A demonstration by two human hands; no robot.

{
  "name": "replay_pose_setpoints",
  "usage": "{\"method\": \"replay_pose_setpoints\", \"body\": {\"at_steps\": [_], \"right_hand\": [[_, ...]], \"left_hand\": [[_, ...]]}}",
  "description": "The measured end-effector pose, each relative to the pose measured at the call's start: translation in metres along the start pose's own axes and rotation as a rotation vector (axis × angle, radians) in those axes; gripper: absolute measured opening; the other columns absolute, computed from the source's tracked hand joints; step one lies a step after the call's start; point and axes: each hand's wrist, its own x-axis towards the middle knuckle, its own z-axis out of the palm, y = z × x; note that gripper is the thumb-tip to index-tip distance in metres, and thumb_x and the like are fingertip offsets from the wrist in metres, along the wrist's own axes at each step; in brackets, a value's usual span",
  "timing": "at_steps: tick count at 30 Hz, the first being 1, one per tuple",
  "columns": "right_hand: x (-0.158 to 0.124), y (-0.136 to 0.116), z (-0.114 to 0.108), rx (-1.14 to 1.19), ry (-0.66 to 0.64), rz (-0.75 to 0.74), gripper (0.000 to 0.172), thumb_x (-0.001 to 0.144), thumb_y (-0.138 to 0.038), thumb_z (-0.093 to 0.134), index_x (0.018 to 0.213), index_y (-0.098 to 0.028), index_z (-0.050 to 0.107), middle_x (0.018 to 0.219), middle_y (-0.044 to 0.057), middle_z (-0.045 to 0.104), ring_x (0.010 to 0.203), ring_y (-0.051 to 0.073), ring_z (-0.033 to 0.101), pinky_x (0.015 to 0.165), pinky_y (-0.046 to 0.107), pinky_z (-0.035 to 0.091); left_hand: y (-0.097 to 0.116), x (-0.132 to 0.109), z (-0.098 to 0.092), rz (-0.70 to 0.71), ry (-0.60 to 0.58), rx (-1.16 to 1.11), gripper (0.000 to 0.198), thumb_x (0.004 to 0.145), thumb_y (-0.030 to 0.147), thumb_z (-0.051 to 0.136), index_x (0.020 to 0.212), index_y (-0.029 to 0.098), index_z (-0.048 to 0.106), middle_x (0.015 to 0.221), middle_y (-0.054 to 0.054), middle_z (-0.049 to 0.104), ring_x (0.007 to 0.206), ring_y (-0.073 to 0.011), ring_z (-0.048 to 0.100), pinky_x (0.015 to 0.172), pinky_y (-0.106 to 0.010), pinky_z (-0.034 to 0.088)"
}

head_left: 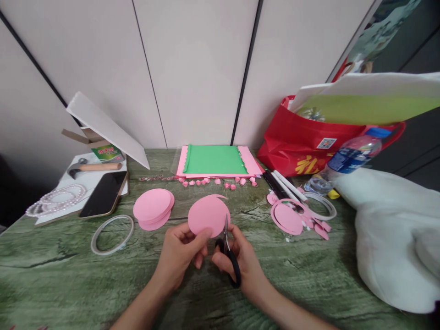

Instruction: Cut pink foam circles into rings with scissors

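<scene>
A round pink paper disc (206, 213) is pinched at its lower edge between the thumb and fingers of my left hand (184, 252). In my right hand (242, 259) is a pair of black-handled scissors (234, 268), its fingers through the loops. The blades point away from me and lie against the disc's right edge. A thin curved sliver of paper sticks out at the disc's upper right. To the left of my hands, several pink discs (153, 207) lie in a loose stack on the table.
Left are a tape roll (112, 234), a phone (104, 193), bead strands (57, 199) and a hammer (96, 167). Green paper (215, 159) and small pink rosebuds (217, 181) lie behind. Right are paper offcuts (288, 217), markers (285, 185), a bottle (354, 153), a red bag (282, 142) and a white plush object (385, 238).
</scene>
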Motion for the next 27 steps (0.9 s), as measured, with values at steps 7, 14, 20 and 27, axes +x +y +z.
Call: {"method": "replay_pose_setpoints", "body": {"at_steps": [7,14,20,27], "right_hand": [[-0.0002,0.0000,-0.0014,-0.053,-0.024,-0.001,0.055,0.060,-0.043,0.072,0.098,-0.020,0.040,0.049,-0.009,0.050,0.040,0.007,0.038,0.039,0.016,0.031],[0.0000,0.0024,-0.0027,-0.071,-0.013,0.008,0.055,0.060,-0.042,0.071,0.100,-0.020,0.040,0.049,-0.008,0.053,0.038,0.007,0.040,0.038,0.017,0.032],[0.0002,0.0048,-0.0035,-0.110,-0.008,0.011,0.050,0.062,-0.039,0.068,0.100,-0.021,0.041,0.047,-0.010,0.052,0.035,0.007,0.040,0.035,0.016,0.030],[-0.0013,0.0014,-0.0025,-0.085,-0.039,0.016,0.049,0.063,-0.038,0.068,0.100,-0.021,0.041,0.047,-0.009,0.054,0.033,0.006,0.040,0.034,0.015,0.031]], "left_hand": [[-0.0017,0.0009,-0.0010,0.002,0.012,0.013,0.024,0.069,0.032,0.066,0.058,0.012,0.058,0.040,0.005,0.051,0.028,-0.0029,0.037,0.030,-0.014,0.025],[-0.0012,0.0004,-0.0007,0.012,0.023,0.023,0.025,0.069,0.033,0.066,0.058,0.012,0.057,0.040,0.005,0.050,0.029,-0.0023,0.035,0.031,-0.015,0.024],[-0.0001,0.0013,-0.0006,0.018,0.054,0.020,0.027,0.067,0.032,0.067,0.055,0.013,0.054,0.040,0.006,0.048,0.030,-0.0018,0.033,0.032,-0.014,0.021],[-0.0008,0.0016,-0.0002,0.033,0.060,-0.040,0.026,0.069,0.031,0.066,0.055,0.013,0.054,0.041,0.005,0.049,0.030,-0.0019,0.035,0.032,-0.014,0.023]]}}
